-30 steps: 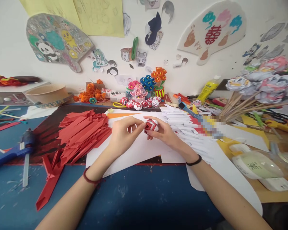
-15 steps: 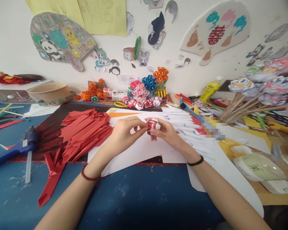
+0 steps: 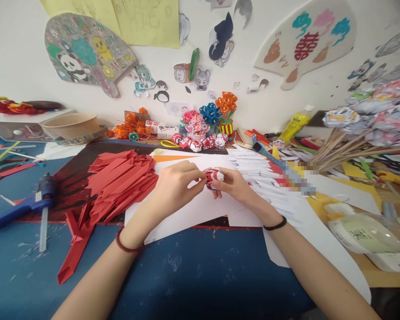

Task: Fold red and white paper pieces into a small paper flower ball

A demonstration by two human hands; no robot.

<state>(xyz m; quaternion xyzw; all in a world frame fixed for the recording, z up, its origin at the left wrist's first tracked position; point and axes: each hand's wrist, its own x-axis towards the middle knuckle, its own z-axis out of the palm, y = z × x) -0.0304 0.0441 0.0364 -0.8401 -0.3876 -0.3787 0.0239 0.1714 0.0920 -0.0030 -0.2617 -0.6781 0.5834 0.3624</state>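
A red and white folded paper ball (image 3: 214, 178) is held up over white sheets of paper (image 3: 186, 213). My right hand (image 3: 235, 186) grips it from the right, thumb in front and fingers behind. My left hand (image 3: 180, 184) pinches at its left side with thumb and forefinger; whether a strip end lies between those fingertips is too small to tell. Left of my hands lies a heap of folded red paper strips (image 3: 123, 182), and to the right a spread of folded white strips (image 3: 253, 171). Several finished red and white paper balls (image 3: 196, 146) sit behind.
At the left lie a blue glue gun (image 3: 40, 200) and a tan bowl (image 3: 70, 126). Craft flowers (image 3: 210, 113) stand by the wall. To the right are a yellow bottle (image 3: 296, 124), paper flowers on sticks (image 3: 340, 138), a smartwatch (image 3: 262, 146) and a clear container (image 3: 366, 233).
The view has shifted slightly, so the whole scene sits a little further right. My right hand still holds the paper ball, and my left fingers still pinch at its left side.
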